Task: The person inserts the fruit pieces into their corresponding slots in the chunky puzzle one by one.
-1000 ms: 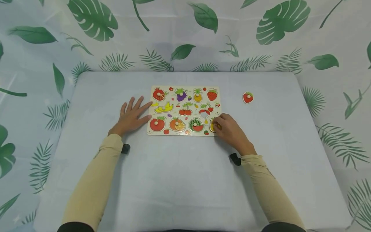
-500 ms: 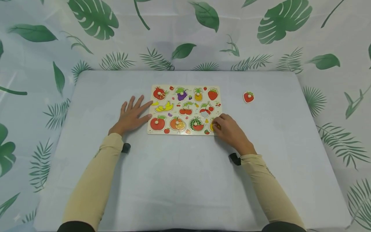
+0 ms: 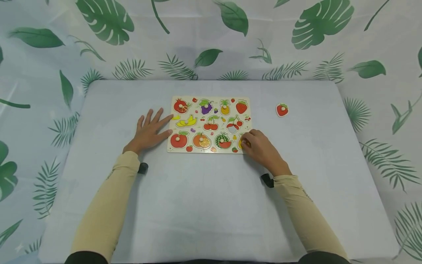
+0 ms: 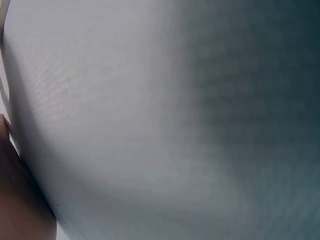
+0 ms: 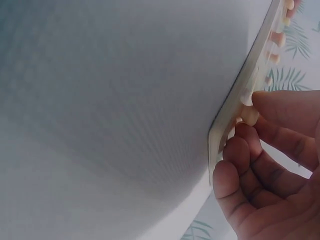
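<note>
A pale wooden fruit puzzle board (image 3: pixel 207 150) lies on the table, with knobbed fruit pieces in its hollows. At its lower right corner my right hand (image 3: pixel 262 150) pinches the knob (image 5: pixel 249 115) of a yellow fruit puzzle piece (image 3: pixel 241 143). The fingers hide most of that piece, so its kind is unclear. My left hand (image 3: pixel 148 132) lies with spread fingers at the board's left edge, the thumb and index fingertips touching it. A strawberry piece (image 3: pixel 282 110) sits apart, right of the board. The strawberry picture (image 3: pixel 241 107) at the board's upper right shows no knob.
The table (image 3: pixel 204 205) has a plain white cover. A leaf-printed cloth (image 3: pixel 184 29) hangs behind it and at both sides. The left wrist view shows mostly pale, blurred table surface and a bit of the hand at its left edge.
</note>
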The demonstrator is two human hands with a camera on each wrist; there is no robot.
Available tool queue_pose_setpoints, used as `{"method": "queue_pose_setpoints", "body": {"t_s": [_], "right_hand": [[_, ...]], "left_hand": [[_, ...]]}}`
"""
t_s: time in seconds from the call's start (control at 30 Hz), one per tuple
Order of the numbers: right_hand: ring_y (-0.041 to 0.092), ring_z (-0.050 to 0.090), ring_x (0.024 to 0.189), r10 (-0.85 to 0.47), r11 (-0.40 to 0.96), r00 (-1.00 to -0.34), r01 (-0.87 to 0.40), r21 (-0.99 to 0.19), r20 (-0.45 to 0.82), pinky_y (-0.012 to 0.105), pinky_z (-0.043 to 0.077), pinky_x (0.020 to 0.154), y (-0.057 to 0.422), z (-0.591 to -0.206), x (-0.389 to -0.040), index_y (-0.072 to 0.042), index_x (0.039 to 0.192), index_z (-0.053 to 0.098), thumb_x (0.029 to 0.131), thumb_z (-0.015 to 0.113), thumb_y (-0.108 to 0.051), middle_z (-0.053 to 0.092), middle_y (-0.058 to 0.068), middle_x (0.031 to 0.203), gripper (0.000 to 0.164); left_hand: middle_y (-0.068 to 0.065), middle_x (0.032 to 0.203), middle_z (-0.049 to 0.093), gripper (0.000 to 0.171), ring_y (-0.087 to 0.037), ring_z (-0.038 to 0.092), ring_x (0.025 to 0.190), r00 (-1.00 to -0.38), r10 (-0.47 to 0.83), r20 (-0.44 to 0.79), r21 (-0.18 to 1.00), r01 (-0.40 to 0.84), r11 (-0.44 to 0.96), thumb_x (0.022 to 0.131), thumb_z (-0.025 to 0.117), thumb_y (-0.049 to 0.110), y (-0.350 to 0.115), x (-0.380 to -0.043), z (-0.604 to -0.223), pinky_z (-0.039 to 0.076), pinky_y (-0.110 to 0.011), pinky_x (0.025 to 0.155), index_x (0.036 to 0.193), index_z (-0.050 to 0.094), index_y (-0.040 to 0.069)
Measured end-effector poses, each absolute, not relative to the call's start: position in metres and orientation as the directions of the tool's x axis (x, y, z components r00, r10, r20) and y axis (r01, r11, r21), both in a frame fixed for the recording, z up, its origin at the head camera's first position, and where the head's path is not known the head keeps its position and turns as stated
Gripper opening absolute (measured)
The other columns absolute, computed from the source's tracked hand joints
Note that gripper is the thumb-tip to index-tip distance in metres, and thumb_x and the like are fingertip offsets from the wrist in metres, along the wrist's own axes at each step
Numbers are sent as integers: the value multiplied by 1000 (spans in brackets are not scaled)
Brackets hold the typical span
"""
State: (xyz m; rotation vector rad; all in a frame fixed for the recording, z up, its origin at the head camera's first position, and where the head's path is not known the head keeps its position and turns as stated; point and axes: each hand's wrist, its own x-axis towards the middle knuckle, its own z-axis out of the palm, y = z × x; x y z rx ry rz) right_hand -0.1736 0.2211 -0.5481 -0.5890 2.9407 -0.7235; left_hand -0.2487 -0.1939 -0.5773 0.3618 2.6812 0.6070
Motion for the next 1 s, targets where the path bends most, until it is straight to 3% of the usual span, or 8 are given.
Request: {"method": "queue_pose_setpoints", "body": {"t_s": [0.27,0.67,1.0], "right_hand": [[34,65,101,-302,860,-952,-256,-441,-38,50,57,92,234,-535,-177,6,124,71,104,70,-11,71,20,112,27],[40,67,104,-174,881,-985,-162,-445,15,55,58,88,270,-521,-189,7,134,65,104,67,-5,66,25,123,33],[44,67,102,-162,877,-980,-197,-438,117,58,56,87,301,-522,-210,12,128,65,102,65,0,65,30,121,28]], "left_hand": [[-7,181,-4,73,-33,-22,162,-897,329,-296,467,165,869,108,51,55,-193,-247,-577,-19,-56,124,172,27,29],[-7,180,-5,73,-33,-23,161,-892,322,-317,465,150,873,109,50,55,-192,-245,-571,-20,-57,124,172,26,29],[-7,180,-5,73,-33,-22,162,-892,324,-315,464,153,872,109,51,55,-192,-246,-571,-19,-56,124,172,26,29]]}}
